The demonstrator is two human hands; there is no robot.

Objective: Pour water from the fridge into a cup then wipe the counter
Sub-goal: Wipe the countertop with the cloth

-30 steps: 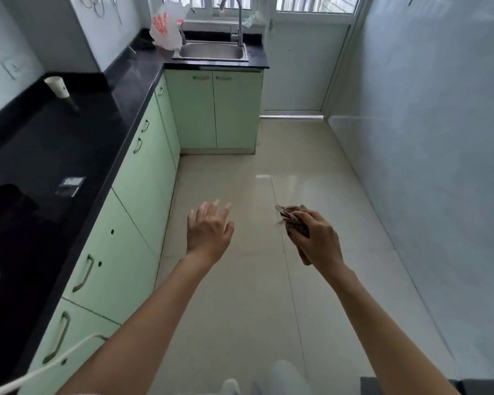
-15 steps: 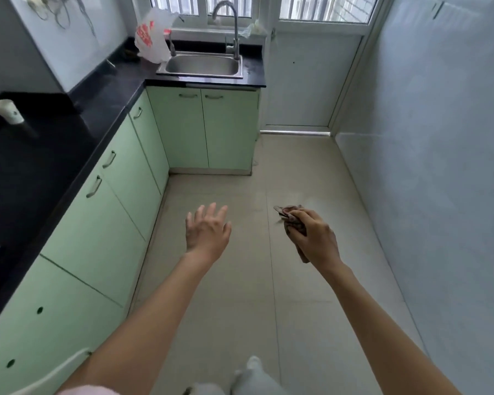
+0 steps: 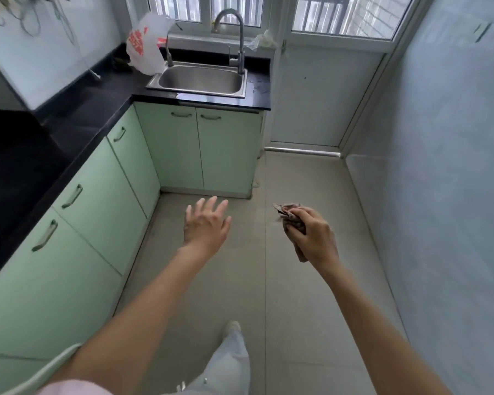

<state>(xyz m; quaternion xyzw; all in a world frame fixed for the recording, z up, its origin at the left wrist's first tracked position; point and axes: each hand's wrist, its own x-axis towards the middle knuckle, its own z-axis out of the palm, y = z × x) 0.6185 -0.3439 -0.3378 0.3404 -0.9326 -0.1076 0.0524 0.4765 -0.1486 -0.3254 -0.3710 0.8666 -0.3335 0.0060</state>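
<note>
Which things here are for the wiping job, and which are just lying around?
For the job:
- cloth, gripped in the right hand
- black counter
- left hand, open and holding nothing

Just lying about:
- plastic bag beside the sink
- tap
- green cupboards

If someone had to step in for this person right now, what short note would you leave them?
Left hand: open, holding nothing, out over the floor.
Right hand: grips a crumpled brown cloth.
Black counter runs along the left to the sink ahead; neither cup nor fridge is in view.
Done: cloth is in hand. Whether water was poured or the counter wiped cannot be told from this view.
Left: perhaps carry the cloth to the counter or the sink.
</note>
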